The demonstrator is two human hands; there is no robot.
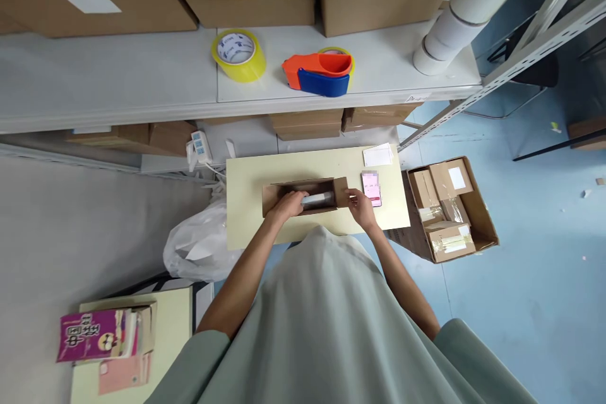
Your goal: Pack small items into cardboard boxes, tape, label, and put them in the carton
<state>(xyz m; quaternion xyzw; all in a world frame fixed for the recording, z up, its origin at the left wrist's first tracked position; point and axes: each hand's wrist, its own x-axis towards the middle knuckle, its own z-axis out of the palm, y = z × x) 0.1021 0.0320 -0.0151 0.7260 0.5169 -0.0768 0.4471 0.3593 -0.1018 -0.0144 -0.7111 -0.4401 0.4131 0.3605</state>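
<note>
A narrow open cardboard box (271,197) lies on the small cream table (246,227). Inside it is a whitish, clear-wrapped item (318,199), too small to name. My left hand (286,206) reaches into the box from the near side, its fingers closed at the left end of that item; the fingertips are partly hidden. At the box's right end, my right hand (361,208) pinches the edge of the raised flap (340,192). Just beyond the right hand lies a phone (372,188) with a pink screen.
White paper slips (377,155) lie at the table's back right. A carton (483,227) of small parcels stands on the right. The shelf (165,76) ahead carries yellow tape (240,57), an orange-blue tape dispenser (318,74) and white rolls (466,16). A plastic bag (201,243) sits left.
</note>
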